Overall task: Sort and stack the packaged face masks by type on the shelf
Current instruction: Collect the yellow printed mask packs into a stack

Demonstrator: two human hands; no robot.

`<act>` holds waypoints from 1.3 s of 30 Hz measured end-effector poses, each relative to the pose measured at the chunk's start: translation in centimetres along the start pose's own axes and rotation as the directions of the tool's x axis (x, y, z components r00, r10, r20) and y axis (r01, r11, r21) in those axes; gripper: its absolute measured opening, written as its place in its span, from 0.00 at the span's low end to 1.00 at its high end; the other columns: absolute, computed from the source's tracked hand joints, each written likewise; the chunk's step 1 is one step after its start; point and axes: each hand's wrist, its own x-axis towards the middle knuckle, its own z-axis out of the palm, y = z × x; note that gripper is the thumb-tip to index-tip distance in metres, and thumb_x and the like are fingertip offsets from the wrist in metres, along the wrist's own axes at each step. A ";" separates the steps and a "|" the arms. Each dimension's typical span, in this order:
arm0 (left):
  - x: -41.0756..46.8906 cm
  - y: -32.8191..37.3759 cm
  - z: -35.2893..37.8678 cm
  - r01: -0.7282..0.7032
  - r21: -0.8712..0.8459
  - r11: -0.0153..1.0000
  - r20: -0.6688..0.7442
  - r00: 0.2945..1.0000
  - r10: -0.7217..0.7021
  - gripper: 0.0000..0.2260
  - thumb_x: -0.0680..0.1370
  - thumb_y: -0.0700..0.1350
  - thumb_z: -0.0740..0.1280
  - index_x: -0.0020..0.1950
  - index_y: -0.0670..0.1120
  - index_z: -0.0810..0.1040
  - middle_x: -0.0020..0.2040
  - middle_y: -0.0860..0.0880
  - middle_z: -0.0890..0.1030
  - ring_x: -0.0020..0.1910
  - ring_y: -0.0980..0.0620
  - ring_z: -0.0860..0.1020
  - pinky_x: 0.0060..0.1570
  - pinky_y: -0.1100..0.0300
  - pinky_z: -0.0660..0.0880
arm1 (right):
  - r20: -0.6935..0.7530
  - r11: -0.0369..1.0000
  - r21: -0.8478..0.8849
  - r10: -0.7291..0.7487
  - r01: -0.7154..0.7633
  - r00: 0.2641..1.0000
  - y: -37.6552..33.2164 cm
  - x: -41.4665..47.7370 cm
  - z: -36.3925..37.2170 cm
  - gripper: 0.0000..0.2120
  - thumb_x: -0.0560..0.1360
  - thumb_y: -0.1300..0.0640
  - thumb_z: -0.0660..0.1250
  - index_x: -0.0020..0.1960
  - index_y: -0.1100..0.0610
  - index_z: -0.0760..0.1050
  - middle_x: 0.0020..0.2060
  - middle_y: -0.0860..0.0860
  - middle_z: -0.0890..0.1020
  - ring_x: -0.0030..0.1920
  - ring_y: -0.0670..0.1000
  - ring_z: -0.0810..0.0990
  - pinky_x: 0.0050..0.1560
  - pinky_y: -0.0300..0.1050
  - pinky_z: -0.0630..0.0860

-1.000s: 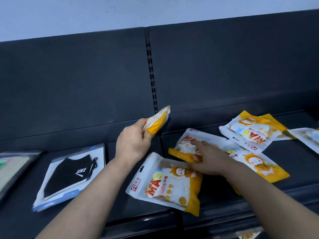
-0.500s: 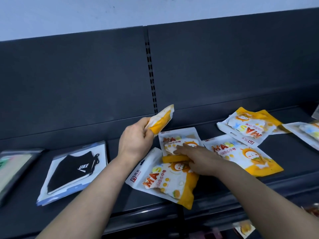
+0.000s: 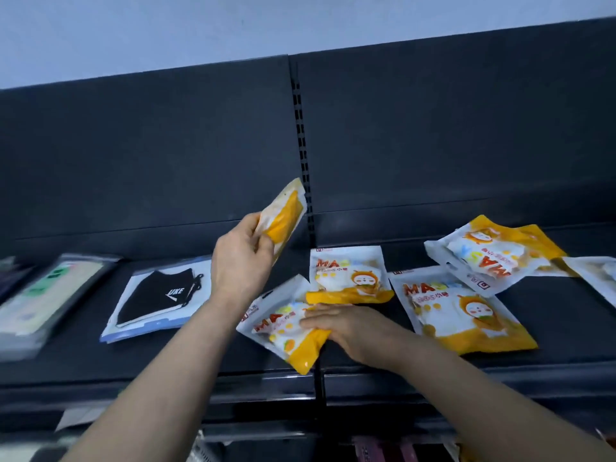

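Observation:
My left hand (image 3: 241, 261) grips an orange-and-white mask packet (image 3: 285, 213) raised above the dark shelf (image 3: 550, 315). My right hand (image 3: 346, 325) rests on a front orange packet (image 3: 283, 331) near the shelf's front edge, fingers lying over it. Just behind it lies another orange packet (image 3: 348, 275). To the right lie a third (image 3: 456, 308) and, further back, an upside-down one (image 3: 490, 255). A black mask in a clear pack (image 3: 163, 295) lies to the left.
At the far left, blurred flat packs (image 3: 43, 295) lie stacked on the shelf. Another pale packet (image 3: 596, 275) pokes in at the right edge. A slotted upright (image 3: 301, 145) divides the dark back panel. Lower shelves with goods show below.
My right hand slid an orange packet back onto the shelf, released it and came forward onto the front packet. The left hand stays raised with its packet.

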 end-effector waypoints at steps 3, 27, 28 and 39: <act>-0.9 0.7 -1.7 -0.017 0.025 1.000 -0.117 0.993 0.020 0.12 0.76 0.40 0.60 0.57 0.50 0.77 0.40 0.48 0.81 0.41 0.45 0.78 0.41 0.49 0.76 | -0.140 0.994 0.097 -0.027 0.040 0.990 -0.4 -0.3 -0.4 0.23 0.79 0.65 0.59 0.70 0.48 0.69 0.69 0.48 0.73 0.69 0.48 0.70 0.69 0.42 0.66; -3.0 1.5 10.7 -0.367 0.285 0.886 0.491 0.849 0.193 0.20 0.79 0.44 0.65 0.67 0.64 0.72 0.72 0.58 0.69 0.74 0.51 0.62 0.72 0.45 0.59 | -0.293 0.756 -0.317 0.497 -0.573 0.817 7.5 -12.0 -6.9 0.30 0.77 0.67 0.53 0.77 0.53 0.53 0.77 0.52 0.58 0.76 0.50 0.57 0.71 0.44 0.61; -3.1 0.6 11.0 -0.330 0.283 0.901 0.601 0.793 0.101 0.22 0.79 0.44 0.64 0.69 0.65 0.69 0.74 0.59 0.66 0.76 0.52 0.58 0.74 0.44 0.55 | -0.325 0.743 -0.297 0.511 -0.599 0.795 7.6 -12.1 -7.0 0.30 0.77 0.67 0.54 0.77 0.53 0.53 0.76 0.51 0.58 0.76 0.50 0.57 0.70 0.44 0.62; -2.1 0.0 9.9 -0.073 -0.002 0.997 0.574 0.816 0.061 0.33 0.71 0.47 0.67 0.75 0.52 0.61 0.77 0.52 0.61 0.77 0.49 0.56 0.75 0.48 0.56 | -0.489 0.755 -0.093 0.533 -0.649 0.690 5.4 -7.7 -7.6 0.35 0.74 0.72 0.54 0.77 0.52 0.53 0.76 0.50 0.60 0.76 0.49 0.58 0.65 0.47 0.69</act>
